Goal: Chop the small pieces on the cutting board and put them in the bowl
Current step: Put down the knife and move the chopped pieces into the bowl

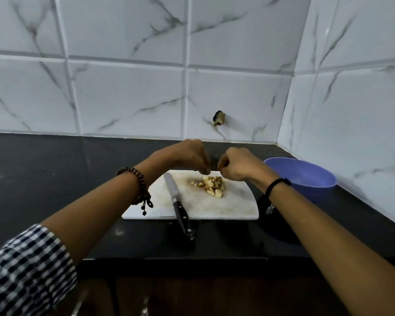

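black stone countertop [55,179], white marble-tiled wall [123,87] behind. white rectangular cutting board [226,206] at front edge; pale yellow chopped pieces [212,187] heaped near its far edge, black-handled knife [177,201] along its left side. left hand [189,156] and right hand [237,164] above far edge, fingers curled; cannot tell if they hold anything. blue plastic bowl [306,176] just right of board.

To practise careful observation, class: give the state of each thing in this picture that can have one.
Cutting board, flat on the counter.
Knife, unheld, blade lying on the board.
Small pieces, piled on the board.
Bowl, upright, no pieces visible inside.
Left hand, fingers pointing down, grip unclear.
Right hand, fingers curled, contents hidden.
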